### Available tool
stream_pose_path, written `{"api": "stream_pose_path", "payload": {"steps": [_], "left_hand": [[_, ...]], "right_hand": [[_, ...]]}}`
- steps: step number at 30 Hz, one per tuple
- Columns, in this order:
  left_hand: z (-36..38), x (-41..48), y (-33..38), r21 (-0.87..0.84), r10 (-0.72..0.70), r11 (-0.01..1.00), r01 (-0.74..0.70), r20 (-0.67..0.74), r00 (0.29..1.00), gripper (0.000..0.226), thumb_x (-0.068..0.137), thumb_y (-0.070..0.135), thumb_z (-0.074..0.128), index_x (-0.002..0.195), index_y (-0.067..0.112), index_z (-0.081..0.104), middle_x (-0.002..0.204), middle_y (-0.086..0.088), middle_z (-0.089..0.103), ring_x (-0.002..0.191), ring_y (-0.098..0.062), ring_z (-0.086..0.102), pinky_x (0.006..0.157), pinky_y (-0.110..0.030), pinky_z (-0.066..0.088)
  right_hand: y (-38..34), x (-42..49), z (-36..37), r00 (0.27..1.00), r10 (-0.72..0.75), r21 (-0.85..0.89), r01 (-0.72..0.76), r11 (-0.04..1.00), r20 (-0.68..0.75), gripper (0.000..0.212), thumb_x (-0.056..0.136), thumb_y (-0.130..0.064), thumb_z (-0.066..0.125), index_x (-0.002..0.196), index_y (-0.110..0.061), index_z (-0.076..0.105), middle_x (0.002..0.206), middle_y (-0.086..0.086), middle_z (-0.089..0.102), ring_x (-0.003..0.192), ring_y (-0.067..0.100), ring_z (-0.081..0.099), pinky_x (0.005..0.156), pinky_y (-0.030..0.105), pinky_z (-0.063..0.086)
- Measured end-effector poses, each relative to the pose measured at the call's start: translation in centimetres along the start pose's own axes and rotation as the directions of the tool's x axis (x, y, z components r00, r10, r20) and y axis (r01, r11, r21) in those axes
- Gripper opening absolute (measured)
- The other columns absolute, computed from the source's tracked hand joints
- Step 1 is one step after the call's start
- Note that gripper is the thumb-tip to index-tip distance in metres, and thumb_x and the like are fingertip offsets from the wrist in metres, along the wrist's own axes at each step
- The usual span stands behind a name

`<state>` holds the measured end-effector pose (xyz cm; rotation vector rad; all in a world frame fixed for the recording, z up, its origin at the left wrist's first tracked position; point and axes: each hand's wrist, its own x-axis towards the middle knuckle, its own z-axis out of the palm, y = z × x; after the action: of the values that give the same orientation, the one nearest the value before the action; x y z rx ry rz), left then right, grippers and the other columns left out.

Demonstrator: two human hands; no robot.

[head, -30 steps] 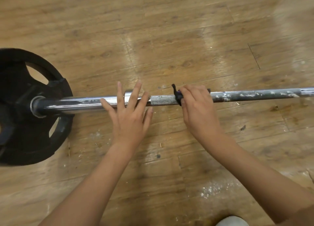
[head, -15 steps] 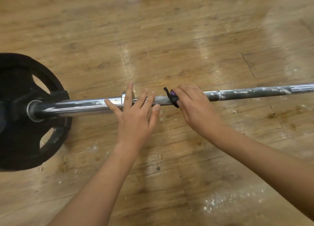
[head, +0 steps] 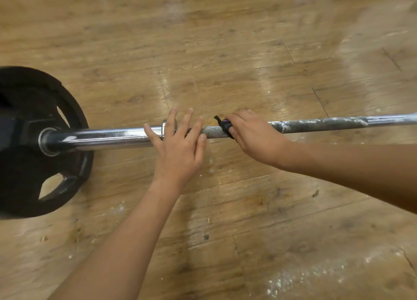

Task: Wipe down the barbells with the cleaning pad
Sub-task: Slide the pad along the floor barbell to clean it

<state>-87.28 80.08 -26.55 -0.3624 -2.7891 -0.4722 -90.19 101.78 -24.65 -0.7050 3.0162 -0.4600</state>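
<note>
a long chrome steel barbell (head: 108, 138) lies on the worn wooden plank floor (head: 225, 51), running left to right across the middle of the view. its left end carries a round black rubber weight plate (head: 27, 175) with cut-out grip holes, standing on edge on the floor. the left hand (head: 178, 150) rests on top of the bar where the thick smooth sleeve ends at a raised metal collar ring (head: 164, 128); its fingers (head: 188, 119) are straight and spread apart, laid flat across the steel and curled round nothing. just to its right a short bare stretch of grey knurled shaft (head: 211, 131) shows between the two hands. the right hand (head: 255, 137) sits on the bar there, near the left hand but not touching it, its fingers curled down over a small dark cleaning pad with a purple patch (head: 225, 126) and clamping it against the shaft; a black corner of the pad sticks up at the hand's left edge. how far the pad wraps under the bar is hidden. right of that hand the shaft is streaked with white chalky residue (head: 334, 122), then turns shiny toward the right edge. pale powdery specks (head: 293, 277) lie scattered on the floor in front of the bar, thickest at the lower right.
</note>
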Motion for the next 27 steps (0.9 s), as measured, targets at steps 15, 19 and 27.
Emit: {"api": "stream_pose_path", "payload": {"steps": [15,19,27], "left_hand": [[2.0,-1.8,-2.0,0.114,0.049,0.993,-0.044,-0.040,0.998,0.059,0.101,0.032,0.043,0.158,0.016,0.038,0.166,0.001,0.030,0.158,-0.029,0.010,0.122,-0.064,0.010],[1.6,-1.1,-2.0,0.117,0.050,0.992,-0.049,-0.004,0.999,0.059,0.102,0.034,0.043,0.158,0.017,0.037,0.167,0.002,0.029,0.158,-0.028,0.008,0.121,-0.063,0.010],[2.0,0.4,-3.0,0.147,0.089,0.985,-0.086,-0.014,0.996,0.059,0.100,0.030,0.053,0.157,0.020,0.040,0.162,0.002,0.039,0.156,-0.030,0.014,0.119,-0.067,0.016]], "right_hand": [[0.8,1.0,0.3,0.991,-0.128,-0.032,0.127,0.991,-0.045,0.038,0.103,-0.020,0.038,0.129,0.003,0.055,0.121,0.017,0.058,0.106,0.031,0.051,0.098,0.038,0.038],[2.1,0.3,-0.1,0.987,-0.140,-0.057,0.136,0.989,-0.079,0.038,0.103,-0.017,0.040,0.132,0.003,0.052,0.126,0.018,0.057,0.109,0.034,0.053,0.102,0.037,0.037],[-0.2,3.3,0.7,0.992,-0.125,-0.030,0.125,0.992,-0.014,0.041,0.103,-0.021,0.040,0.136,0.001,0.051,0.129,0.018,0.057,0.113,0.034,0.053,0.102,0.042,0.041]]}}
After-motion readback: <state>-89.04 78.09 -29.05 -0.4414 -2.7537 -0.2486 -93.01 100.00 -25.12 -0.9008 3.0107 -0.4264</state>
